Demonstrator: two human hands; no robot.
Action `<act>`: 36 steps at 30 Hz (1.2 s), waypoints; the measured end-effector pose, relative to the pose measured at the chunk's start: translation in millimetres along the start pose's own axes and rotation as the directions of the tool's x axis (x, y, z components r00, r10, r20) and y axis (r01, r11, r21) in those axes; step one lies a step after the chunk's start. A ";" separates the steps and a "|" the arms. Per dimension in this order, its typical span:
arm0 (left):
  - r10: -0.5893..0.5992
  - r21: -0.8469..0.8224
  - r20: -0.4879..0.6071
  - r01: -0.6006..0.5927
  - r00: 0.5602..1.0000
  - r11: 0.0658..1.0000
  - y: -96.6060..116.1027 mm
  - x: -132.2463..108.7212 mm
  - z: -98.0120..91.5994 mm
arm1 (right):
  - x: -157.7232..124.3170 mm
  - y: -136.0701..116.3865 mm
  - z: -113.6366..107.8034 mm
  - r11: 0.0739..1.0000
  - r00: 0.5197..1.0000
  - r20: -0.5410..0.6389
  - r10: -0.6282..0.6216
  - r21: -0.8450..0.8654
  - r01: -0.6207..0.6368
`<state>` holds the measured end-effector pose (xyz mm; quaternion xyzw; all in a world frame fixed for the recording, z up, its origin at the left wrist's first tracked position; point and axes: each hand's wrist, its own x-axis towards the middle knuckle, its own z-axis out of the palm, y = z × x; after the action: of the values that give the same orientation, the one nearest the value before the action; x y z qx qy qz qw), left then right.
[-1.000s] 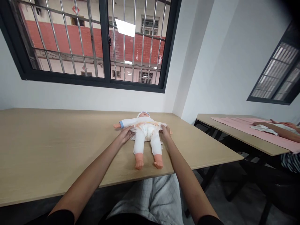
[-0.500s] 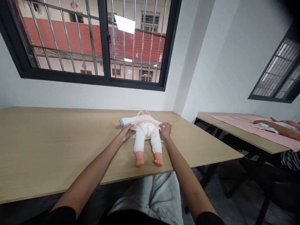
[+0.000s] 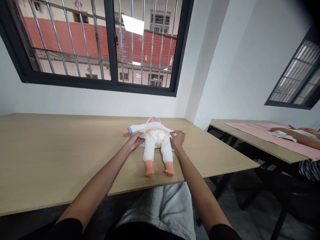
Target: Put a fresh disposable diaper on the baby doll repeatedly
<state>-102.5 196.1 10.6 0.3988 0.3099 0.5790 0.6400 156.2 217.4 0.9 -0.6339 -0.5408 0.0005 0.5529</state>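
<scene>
A baby doll (image 3: pixel 149 150) lies on its back, dressed in white with a blue cuff, its feet toward me. Around its hips is a white diaper (image 3: pixel 158 136) with an orange-yellow edge at the waist. My left hand (image 3: pixel 135 140) has its fingers closed on the diaper's side at the doll's hip. On the other side, my right hand (image 3: pixel 178 138) is closed in a pinch, a small white bit of the diaper showing at its fingertips. The doll's arm behind my right hand is mostly hidden.
The doll lies near the front edge of a wooden table (image 3: pixel 75 150), which meets the wall under a barred window (image 3: pixel 112 87). To the right, another person's hands (image 3: pixel 297 130) rest over white cloth on a pink mat (image 3: pixel 265 133) on a second table.
My right hand has shifted slightly outward to the right, its fingers more tightly bunched. My left hand and the doll look nearly the same.
</scene>
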 end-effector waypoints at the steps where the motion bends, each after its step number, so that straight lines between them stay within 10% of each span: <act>1: 0.004 0.003 0.002 -0.004 1.000 1.000 -0.1 0.4 -0.4 | -0.2 -0.7 -0.5 1.000 1.000 -0.008 -0.002 0.002 0.002; 25: 0.036 0.129 -0.001 -0.036 0.999 0.991 -3.7 0.2 -2.6 | 4.0 9.4 15.5 0.975 0.999 0.043 -0.034 0.222 0.024; 31: 0.127 0.190 -0.040 -0.117 0.991 0.975 -3.8 -4.2 5.1 | 8.9 8.4 18.9 0.711 0.949 0.245 0.198 0.631 -0.311; 36: 0.351 0.319 -0.102 -0.304 0.931 0.898 5.5 -2.5 7.2 | 16.8 -5.2 7.1 0.599 0.938 0.156 0.309 0.735 -0.319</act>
<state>-99.4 192.6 18.7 0.4904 0.3711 0.6548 0.4393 155.4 232.9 11.8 -0.4340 -0.3753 0.3243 0.7521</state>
